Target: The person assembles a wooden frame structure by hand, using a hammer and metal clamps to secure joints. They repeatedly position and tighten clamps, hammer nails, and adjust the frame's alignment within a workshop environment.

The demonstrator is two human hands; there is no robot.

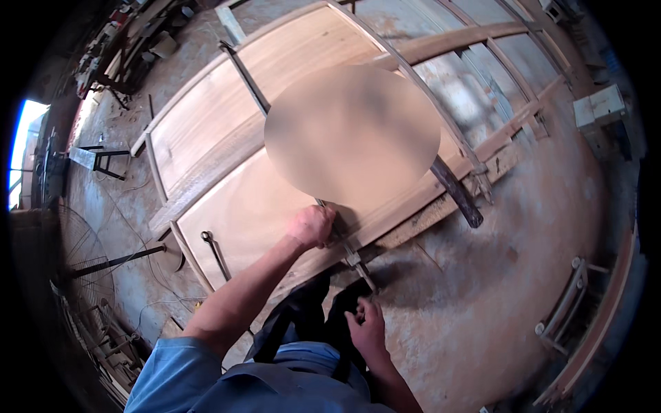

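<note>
A long metal bar clamp (352, 256) lies across the wooden panel frame (234, 138), its middle hidden by a blurred oval patch. My left hand (313, 226) is closed around its bar near the frame's close edge. Beyond that edge, the clamp's screw end points toward my right hand (368, 325). The right fingers are curled beside the screw's tip, and what they hold, if anything, is hidden. To the left of my left forearm, a dark wrench (215, 252) rests on the panel. A tool's dark wooden handle (457, 192) juts over the right edge; the blur covers its other end.
An open wooden lattice frame (499, 117) extends at the far right. A white box-like unit (600, 109) stands beyond it. On the left are a small stool (103, 162) and a wire fan cage (86, 237). A metal rack (568, 306) lies on the right floor.
</note>
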